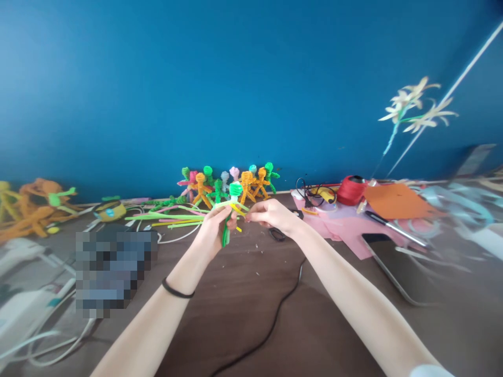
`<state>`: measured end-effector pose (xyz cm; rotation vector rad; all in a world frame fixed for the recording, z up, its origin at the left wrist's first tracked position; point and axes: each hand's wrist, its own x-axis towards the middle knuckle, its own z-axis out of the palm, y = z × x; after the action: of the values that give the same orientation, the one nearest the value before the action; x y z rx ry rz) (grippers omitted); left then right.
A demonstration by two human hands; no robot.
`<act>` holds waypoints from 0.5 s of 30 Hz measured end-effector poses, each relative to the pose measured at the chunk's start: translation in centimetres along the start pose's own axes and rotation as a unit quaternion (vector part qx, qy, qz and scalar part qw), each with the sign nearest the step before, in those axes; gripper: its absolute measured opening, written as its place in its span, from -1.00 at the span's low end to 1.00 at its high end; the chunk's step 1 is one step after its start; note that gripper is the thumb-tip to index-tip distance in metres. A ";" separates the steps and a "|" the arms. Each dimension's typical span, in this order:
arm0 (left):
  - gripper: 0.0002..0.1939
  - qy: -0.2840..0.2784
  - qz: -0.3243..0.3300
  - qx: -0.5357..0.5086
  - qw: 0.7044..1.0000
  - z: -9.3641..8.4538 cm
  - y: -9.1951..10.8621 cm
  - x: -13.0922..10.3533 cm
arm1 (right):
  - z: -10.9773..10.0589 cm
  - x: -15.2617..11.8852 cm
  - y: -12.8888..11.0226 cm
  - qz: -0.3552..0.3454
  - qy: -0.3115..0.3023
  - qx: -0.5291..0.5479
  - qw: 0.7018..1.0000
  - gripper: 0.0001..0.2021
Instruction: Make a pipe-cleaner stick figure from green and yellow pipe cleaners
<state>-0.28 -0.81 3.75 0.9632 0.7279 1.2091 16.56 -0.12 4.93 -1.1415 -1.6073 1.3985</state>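
Observation:
Near the middle of the desk, my left hand (pixel 215 226) is closed round a green pipe-cleaner figure (pixel 236 189), whose round head sticks up above the fingers. Green stems hang down below that hand. A yellow pipe cleaner (pixel 237 209) crosses the figure just under its head. On its right side my right hand (pixel 269 213) pinches the end of the yellow piece between thumb and fingertips. Behind the hands, several finished figures (pixel 200 184) in orange, green and pink stand along the blue wall.
Loose pipe cleaners (pixel 176 217) and a tape roll (pixel 110 210) lie left, near a pixelated device (pixel 113 272). Right are red thread (pixel 351 190), orange sheet (pixel 396 201), pen (pixel 398 230) and phone (pixel 393 267). A black cable (pixel 281 309) crosses the front desk.

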 end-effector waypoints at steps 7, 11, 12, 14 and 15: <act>-0.85 -0.020 -0.010 0.007 1.000 0.1 0.2 0.1 | -0.2 -0.2 -0.3 0.008 0.014 -0.001 1.000 -0.71; -0.79 0.029 0.036 0.086 0.995 0.4 0.2 -0.1 | -0.3 -0.2 -0.2 0.007 0.010 -0.008 1.000 -0.70; -0.77 0.041 0.045 0.104 0.993 0.3 0.1 -0.2 | -0.3 -0.2 -0.2 0.003 0.008 -0.011 1.000 -0.69; -0.76 0.059 0.061 0.132 0.988 0.2 -0.1 -0.2 | -0.4 -0.2 -0.2 -0.005 0.005 -0.018 1.000 -0.68; -0.76 0.064 0.067 0.141 0.986 0.1 -0.2 -0.3 | -0.4 -0.2 -0.2 -0.007 0.003 -0.020 1.000 -0.67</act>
<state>-0.13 -1.10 3.64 1.1917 0.9677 1.3158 16.94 -0.17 5.19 -1.1536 -1.6416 1.3581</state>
